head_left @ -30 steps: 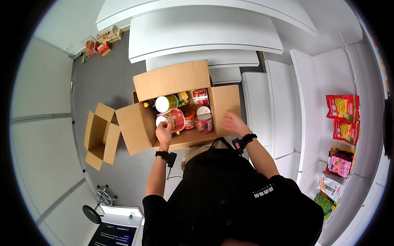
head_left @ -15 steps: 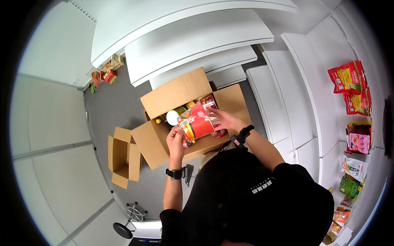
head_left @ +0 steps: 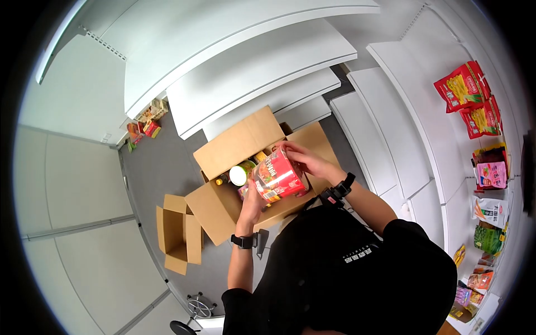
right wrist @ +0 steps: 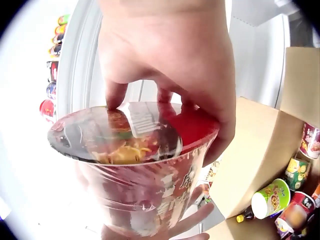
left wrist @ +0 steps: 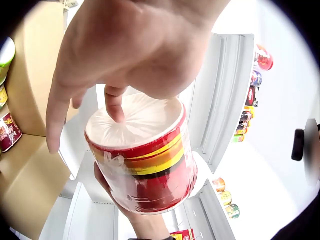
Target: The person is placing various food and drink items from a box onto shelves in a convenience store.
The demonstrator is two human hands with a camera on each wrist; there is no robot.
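Observation:
Above the large open carton point(head_left: 215, 206), a red instant noodle cup point(head_left: 279, 176) in clear wrap is held tilted between both hands. My right hand point(head_left: 306, 159) grips its lid end; in the right wrist view, the fingers curl over the rim of the printed lid point(right wrist: 135, 145). At the cup's white base point(left wrist: 135, 117), one digit of my left hand point(left wrist: 135, 50) presses the gathered wrap while other fingers extend beside it. Inside the carton are a green cup point(right wrist: 274, 197), a bottle with a yellow cap point(right wrist: 245, 215) and several more noodle cups.
A smaller open carton point(head_left: 176, 240) stands on the floor at left, with a wheeled stool point(head_left: 201, 304) below it. White shelves point(head_left: 268, 56) rise ahead and at right. Red snack bags point(head_left: 463, 86) and other packets line the right shelf; more packets point(head_left: 145, 125) lie at far left.
The noodle cup has risen from the carton toward the body. My right hand has come from the carton's right flap to grip the lid end; my left has loosened from a pinch to support the base.

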